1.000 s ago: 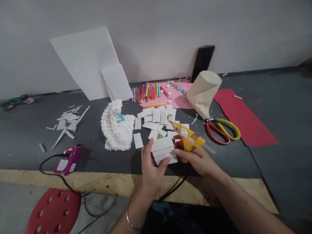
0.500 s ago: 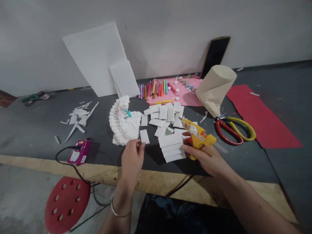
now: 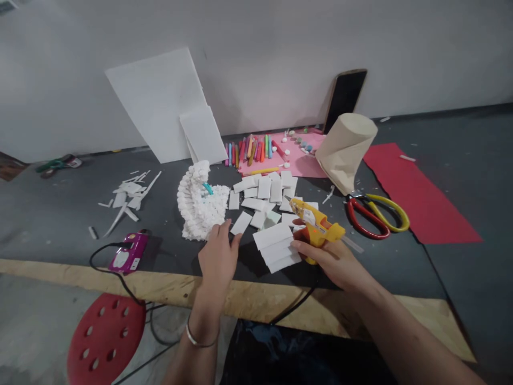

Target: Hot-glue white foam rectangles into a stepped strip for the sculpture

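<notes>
My left hand (image 3: 218, 254) is closed, with a small white foam-board rectangle (image 3: 241, 223) at its thumb and fingertips. My right hand (image 3: 334, 262) is wrapped round a yellow hot glue gun (image 3: 316, 222), its nozzle toward the upper left. The same hand's thumb and fingers also pinch a panel of overlapping white foam strips (image 3: 276, 246). Behind these is a loose pile of white foam pieces (image 3: 262, 188). Left of the pile stands a curved white foam form (image 3: 196, 208) with a ruffled outer side and a small teal piece in it.
Foam scraps (image 3: 130, 195) and a purple power box (image 3: 130, 251) lie at left. Crayons (image 3: 250, 149) rest by pink paper (image 3: 294, 166). Scissors (image 3: 368, 227) poke into a beige paper tube (image 3: 344, 144), near red paper (image 3: 420, 198). White boards (image 3: 160, 107) and a phone (image 3: 344, 99) lean on the wall.
The small foam rectangle at my left hand has turned clockwise and shifted slightly. The strip panel in my right hand has tilted a little. The whole view has shifted slightly.
</notes>
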Demonstrator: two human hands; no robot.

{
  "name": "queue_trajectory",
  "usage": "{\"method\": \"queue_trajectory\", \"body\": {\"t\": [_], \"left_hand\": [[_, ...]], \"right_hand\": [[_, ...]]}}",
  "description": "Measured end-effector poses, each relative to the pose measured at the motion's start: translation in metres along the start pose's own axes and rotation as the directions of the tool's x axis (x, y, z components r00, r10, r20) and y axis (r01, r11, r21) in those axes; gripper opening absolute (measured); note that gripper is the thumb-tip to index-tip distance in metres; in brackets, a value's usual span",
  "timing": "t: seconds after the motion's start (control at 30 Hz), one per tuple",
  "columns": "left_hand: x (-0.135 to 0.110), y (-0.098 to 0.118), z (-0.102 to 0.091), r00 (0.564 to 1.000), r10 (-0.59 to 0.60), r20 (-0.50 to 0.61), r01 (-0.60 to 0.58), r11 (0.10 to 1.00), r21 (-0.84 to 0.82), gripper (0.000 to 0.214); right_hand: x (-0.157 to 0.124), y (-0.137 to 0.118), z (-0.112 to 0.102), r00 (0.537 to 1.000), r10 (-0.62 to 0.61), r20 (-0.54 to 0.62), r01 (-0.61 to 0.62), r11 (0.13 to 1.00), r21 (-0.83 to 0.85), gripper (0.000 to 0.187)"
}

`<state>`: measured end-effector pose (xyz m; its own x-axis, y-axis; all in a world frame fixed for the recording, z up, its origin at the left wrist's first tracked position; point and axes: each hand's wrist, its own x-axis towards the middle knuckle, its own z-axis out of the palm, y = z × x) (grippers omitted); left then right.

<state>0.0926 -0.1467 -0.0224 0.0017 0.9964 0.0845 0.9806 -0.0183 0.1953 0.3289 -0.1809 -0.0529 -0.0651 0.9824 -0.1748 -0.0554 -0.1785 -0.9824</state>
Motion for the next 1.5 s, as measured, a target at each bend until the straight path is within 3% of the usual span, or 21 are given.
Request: {"method": "queue_trajectory", "body": {"t": [0.07,0.13,0.23,0.37,0.5,0.57,0.67,0.8,0.97,1.13,1.5], "left_hand": [[-0.006,0.001,0.001,0.995,0.014,-0.099,-0.038,0.968,-0.249,0.035],[-0.012,0.006,0.002,0.99,0.044,-0.137,-0.11,0.846,-0.521,0.035],[-0.023,0.021,0.007,0.993,0.121,0.006,-0.067,0.586,-0.808,0.041],[-0.031,0.04,0.017,0.946,0.143,0.29,0.245,0.268,-0.932,0.05],[-0.031,0.042,0.022,0.921,0.093,0.378,0.368,0.111,-0.923,0.058],[-0.028,0.037,0.022,0.92,0.07,0.387,0.379,0.102,-0.92,0.059],[-0.024,0.028,0.019,0.927,0.032,0.373,0.363,0.17,-0.916,0.057],[-0.019,0.023,0.016,0.947,0.015,0.322,0.307,0.262,-0.915,0.048],[-0.014,0.027,0.013,0.957,0.018,0.288,0.275,0.246,-0.929,0.037],[-0.013,0.029,0.011,0.957,0.032,0.287,0.269,0.264,-0.926,0.029],[-0.014,0.031,0.013,0.943,0.11,0.313,0.28,0.243,-0.929,0.024]], "right_hand": [[0.0,-0.001,0.001,1.0,0.01,-0.012,-0.01,1.0,-0.013,0.025],[0.0,-0.001,0.001,1.0,-0.006,-0.021,0.005,1.0,-0.009,0.03],[0.0,0.002,0.0,0.999,-0.027,-0.035,0.026,0.999,-0.031,0.04],[0.001,0.002,0.0,0.998,-0.051,-0.04,0.044,0.987,-0.152,0.032],[0.001,-0.007,0.002,0.995,-0.073,-0.074,0.062,0.988,-0.142,0.033],[0.0,-0.011,0.002,0.988,-0.052,-0.147,0.04,0.996,-0.079,0.038],[-0.005,-0.013,0.002,0.979,-0.076,-0.192,0.078,0.997,0.006,0.043],[-0.016,-0.013,0.003,0.994,-0.102,-0.027,0.101,0.994,-0.035,0.038],[-0.024,-0.018,0.01,0.98,-0.108,0.165,0.133,0.98,-0.15,0.026],[-0.024,-0.021,0.014,0.974,-0.061,0.216,0.094,0.985,-0.146,0.024],[-0.022,-0.026,0.016,0.955,-0.068,0.289,0.16,0.938,-0.308,0.031]]}}
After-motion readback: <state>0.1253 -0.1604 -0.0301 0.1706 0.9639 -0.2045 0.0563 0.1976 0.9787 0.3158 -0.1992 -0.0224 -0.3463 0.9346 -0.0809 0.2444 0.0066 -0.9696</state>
